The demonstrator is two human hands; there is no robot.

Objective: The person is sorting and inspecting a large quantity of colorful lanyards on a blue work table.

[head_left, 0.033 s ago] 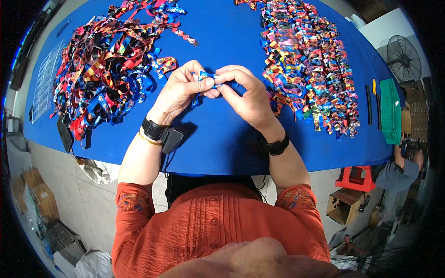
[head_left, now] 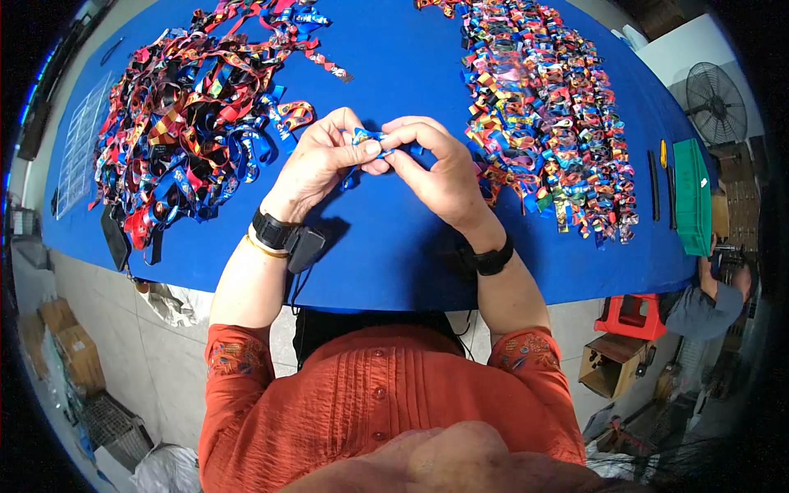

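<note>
Over the middle of the blue table (head_left: 386,238) both hands meet on one short printed blue ribbon strap (head_left: 362,134). My left hand (head_left: 325,156) pinches it between thumb and fingers, and a loose blue end hangs below. Facing it, my right hand (head_left: 431,164) grips the same strap at its other part; the fingertips hide what is between them. Left of the hands lies a tangled heap of printed straps (head_left: 197,107) in red, blue and black. On the right, small looped straps (head_left: 542,115) lie in dense rows.
A green tray (head_left: 692,197) sits at the table's right edge, near black rods (head_left: 654,185). At the far left lies a clear plastic grid (head_left: 82,152). Beyond the right edge are a black fan (head_left: 715,103), a red stool (head_left: 631,316) and another person's arm (head_left: 707,308).
</note>
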